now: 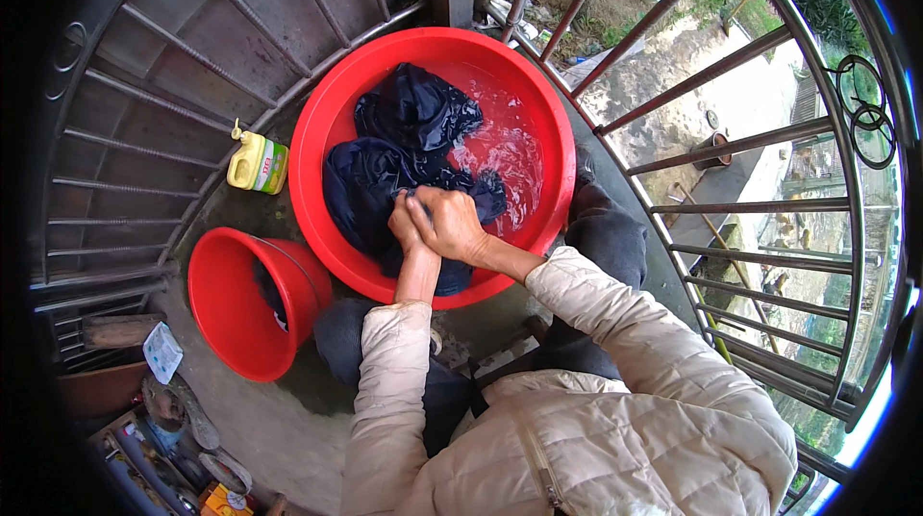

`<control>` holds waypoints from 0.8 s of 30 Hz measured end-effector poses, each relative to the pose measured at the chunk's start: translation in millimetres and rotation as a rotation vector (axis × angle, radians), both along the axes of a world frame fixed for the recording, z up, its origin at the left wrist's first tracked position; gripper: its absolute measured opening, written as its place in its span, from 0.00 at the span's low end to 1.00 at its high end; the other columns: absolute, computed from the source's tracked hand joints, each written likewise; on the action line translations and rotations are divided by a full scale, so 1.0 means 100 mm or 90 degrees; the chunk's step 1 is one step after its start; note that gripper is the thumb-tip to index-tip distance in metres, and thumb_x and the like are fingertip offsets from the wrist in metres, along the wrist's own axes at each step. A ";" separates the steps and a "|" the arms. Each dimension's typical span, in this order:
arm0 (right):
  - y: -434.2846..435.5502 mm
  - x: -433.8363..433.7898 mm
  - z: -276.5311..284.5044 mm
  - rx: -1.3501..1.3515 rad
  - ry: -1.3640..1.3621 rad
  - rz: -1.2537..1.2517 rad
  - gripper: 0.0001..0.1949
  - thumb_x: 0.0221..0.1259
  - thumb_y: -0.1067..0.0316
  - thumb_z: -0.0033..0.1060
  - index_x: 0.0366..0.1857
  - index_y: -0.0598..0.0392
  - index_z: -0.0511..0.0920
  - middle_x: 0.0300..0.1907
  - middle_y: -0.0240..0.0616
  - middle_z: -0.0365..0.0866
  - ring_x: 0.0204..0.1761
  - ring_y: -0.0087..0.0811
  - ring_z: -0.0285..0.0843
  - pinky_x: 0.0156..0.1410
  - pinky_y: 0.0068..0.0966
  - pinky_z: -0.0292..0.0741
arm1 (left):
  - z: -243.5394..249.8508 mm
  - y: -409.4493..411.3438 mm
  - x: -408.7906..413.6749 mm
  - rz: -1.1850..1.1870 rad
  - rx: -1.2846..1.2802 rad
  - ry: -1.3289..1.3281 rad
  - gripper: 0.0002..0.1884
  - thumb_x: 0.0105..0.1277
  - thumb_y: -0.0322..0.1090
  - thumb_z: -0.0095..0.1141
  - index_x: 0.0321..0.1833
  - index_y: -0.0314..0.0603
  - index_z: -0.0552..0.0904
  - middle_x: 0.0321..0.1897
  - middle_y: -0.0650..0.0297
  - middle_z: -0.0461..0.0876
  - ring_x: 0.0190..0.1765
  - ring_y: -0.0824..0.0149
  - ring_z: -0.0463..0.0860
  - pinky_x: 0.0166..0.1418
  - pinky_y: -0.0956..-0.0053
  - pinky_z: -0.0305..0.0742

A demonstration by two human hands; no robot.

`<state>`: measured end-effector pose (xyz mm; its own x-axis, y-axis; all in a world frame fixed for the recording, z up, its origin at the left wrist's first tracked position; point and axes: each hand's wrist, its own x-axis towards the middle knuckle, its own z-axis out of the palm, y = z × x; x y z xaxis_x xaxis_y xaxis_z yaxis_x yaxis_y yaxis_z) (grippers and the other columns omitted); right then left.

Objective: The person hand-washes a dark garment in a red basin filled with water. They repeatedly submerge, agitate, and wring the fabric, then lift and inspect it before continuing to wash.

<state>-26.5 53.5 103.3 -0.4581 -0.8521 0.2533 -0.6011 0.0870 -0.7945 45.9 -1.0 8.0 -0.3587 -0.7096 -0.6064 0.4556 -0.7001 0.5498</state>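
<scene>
A large red plastic basin point(555, 119) stands before me with shallow water in it. Dark navy wet fabric point(360, 191) lies bunched in its left and middle part, and a raised, glossy fold of it sits at the far side. My left hand point(409, 231) is closed on a bit of this cloth near the basin's middle. Pressed over and against it, my right hand point(456, 224) grips the same cloth. The pinched part is mostly hidden under the fingers.
Left of the basin is a yellow pump jug point(252, 164); nearer stands a tilted-looking red bucket point(227, 307) with dark cloth inside. Metal railings point(735, 206) enclose both sides. A wooden log point(122, 330) and a box of odds and ends point(144, 469) lie at lower left.
</scene>
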 end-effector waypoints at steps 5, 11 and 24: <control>-0.12 -0.27 -0.15 0.134 0.004 -0.121 0.15 0.62 0.58 0.49 0.23 0.58 0.75 0.20 0.54 0.76 0.25 0.56 0.76 0.31 0.48 0.72 | 0.37 0.24 -0.16 0.027 0.015 -0.227 0.16 0.66 0.36 0.48 0.42 0.26 0.81 0.41 0.59 0.81 0.38 0.65 0.81 0.41 0.74 0.76; 0.25 0.26 0.04 -0.049 0.042 0.072 0.13 0.60 0.60 0.52 0.23 0.58 0.73 0.20 0.54 0.75 0.24 0.56 0.75 0.30 0.45 0.71 | 0.13 -0.23 0.10 -0.036 0.026 -0.335 0.15 0.65 0.40 0.53 0.25 0.36 0.79 0.27 0.64 0.79 0.30 0.68 0.77 0.35 0.73 0.73; 0.01 -1.18 -1.38 0.397 -0.305 -0.048 0.27 0.59 0.40 0.52 0.36 0.59 0.82 0.31 0.58 0.81 0.41 0.50 0.81 0.48 0.38 0.73 | -0.39 -0.15 -0.39 -0.210 0.055 -0.262 0.33 0.60 0.57 0.58 0.54 0.30 0.75 0.48 0.54 0.80 0.50 0.60 0.80 0.56 0.64 0.75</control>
<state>-144.3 54.1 -34.4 -0.4592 -0.7337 -0.5007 -0.1804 0.6290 -0.7562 7.4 -15.8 -30.7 -0.2740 -0.5411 -0.7951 -0.0372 -0.8201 0.5710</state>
